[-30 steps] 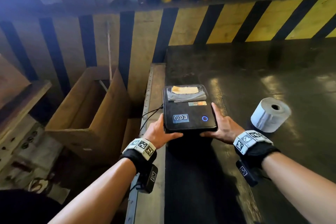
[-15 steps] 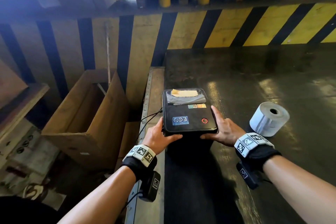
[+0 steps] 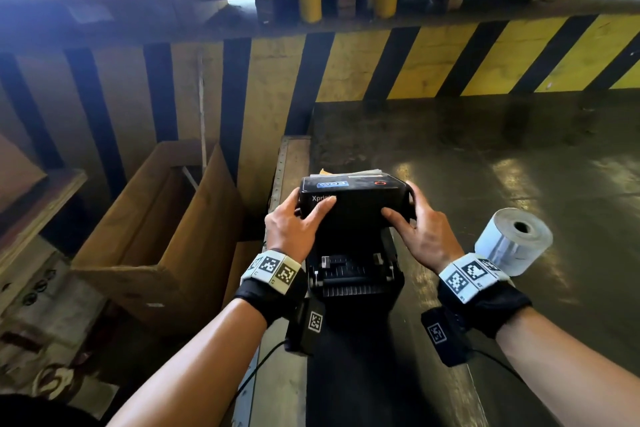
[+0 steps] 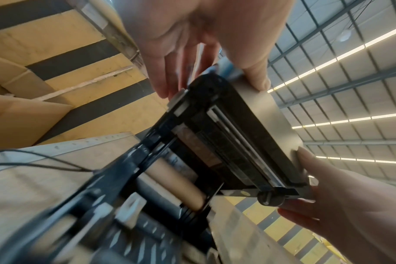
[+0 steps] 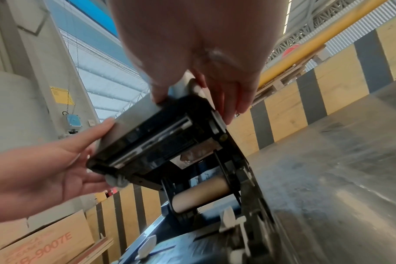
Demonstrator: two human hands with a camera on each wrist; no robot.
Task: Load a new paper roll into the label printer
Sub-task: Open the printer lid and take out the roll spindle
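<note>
On the raised lid [image 3: 351, 199] of the label printer you hold, white lettering reads "Xpri", the rest hidden by your left hand [image 3: 294, 225]. A cardboard box [image 5: 37, 241] bears partly legible red print: "8-9007E".

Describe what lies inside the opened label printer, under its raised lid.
Under the lid, held by the left hand and right hand, sits a bare cardboard core between black holders. The floor beneath the core is hidden.

Head downward; wrists upward, printer [image 3: 351, 218] shared
</note>
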